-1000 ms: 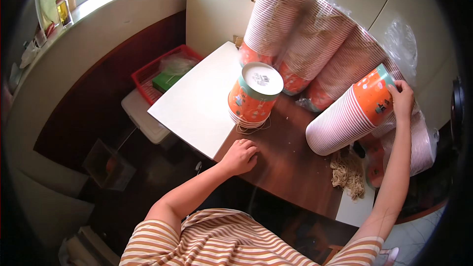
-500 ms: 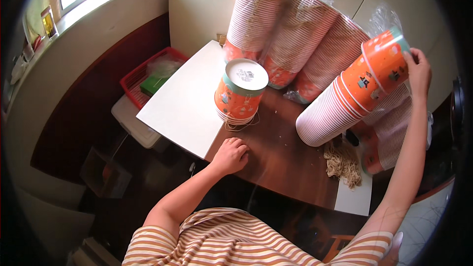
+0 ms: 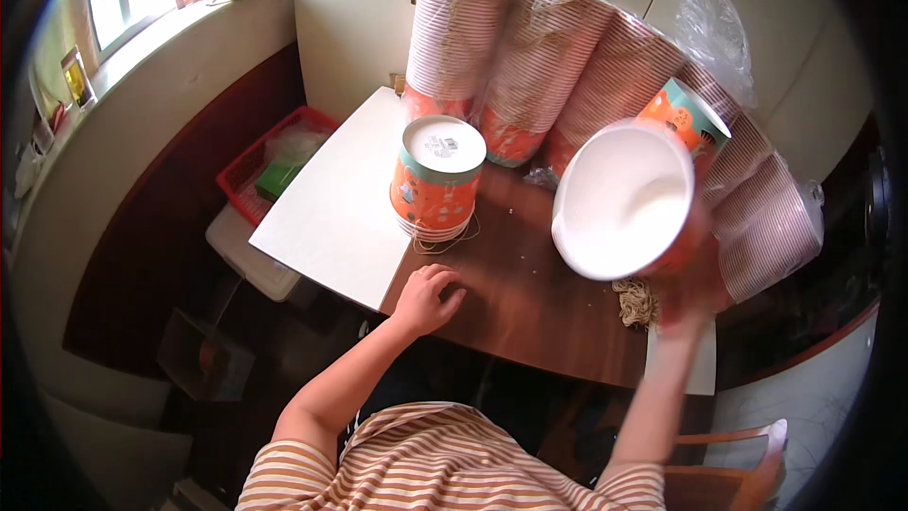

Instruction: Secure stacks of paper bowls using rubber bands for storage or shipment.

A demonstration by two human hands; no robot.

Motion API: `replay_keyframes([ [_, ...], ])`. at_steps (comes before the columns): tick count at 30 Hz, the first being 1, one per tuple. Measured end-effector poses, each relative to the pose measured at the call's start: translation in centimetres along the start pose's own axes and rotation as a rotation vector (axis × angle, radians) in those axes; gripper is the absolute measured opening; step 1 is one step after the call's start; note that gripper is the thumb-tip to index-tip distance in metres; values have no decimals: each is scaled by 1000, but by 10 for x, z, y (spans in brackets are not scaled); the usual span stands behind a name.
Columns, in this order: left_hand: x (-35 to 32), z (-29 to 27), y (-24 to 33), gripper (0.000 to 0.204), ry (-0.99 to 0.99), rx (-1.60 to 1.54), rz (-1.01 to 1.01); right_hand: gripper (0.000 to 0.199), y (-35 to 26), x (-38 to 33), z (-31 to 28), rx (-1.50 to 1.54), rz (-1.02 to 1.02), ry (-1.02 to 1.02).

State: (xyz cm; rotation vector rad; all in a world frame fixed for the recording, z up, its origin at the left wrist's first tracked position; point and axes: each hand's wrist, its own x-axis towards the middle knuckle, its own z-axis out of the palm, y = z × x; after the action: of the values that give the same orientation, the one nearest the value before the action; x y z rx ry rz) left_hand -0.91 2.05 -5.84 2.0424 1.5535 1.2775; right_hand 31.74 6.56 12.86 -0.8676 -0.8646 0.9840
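Note:
My right hand, smeared by motion, grips an orange paper bucket by its side. The bucket is tilted, its white inside turned toward me. Behind it an orange and green bucket stack is mostly hidden. On the brown table my left hand rests near the front edge, holding nothing, with thumb and fingers apart. Just beyond it stands a short upside-down stack of orange buckets, white base up, with thin string looped round its foot. A bundle of beige string lies below the held bucket.
Tall plastic-wrapped bucket stacks line the back of the table, and more lean at the right. A white board covers the table's left part. Past it sit a red basket and a white lidded box. A chair stands lower right.
My right hand has come from the top of the leaning stack down toward me, bringing one bucket off it and turning its mouth my way. The left hand's fingers have spread slightly.

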Motion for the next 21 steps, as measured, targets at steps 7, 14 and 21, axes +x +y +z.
replay_keyframes([
  [7, 5, 10, 45, 48, -70, -389, -74, 29, 165, -41, -87, 633, 737, 129],
  [14, 6, 11, 29, 25, 96, -89, -10, 33, 178, -33, -118, 253, 743, 197],
  [21, 3, -19, -9, 20, 187, 35, -163, 26, 118, -85, -70, -820, -537, 292],
])
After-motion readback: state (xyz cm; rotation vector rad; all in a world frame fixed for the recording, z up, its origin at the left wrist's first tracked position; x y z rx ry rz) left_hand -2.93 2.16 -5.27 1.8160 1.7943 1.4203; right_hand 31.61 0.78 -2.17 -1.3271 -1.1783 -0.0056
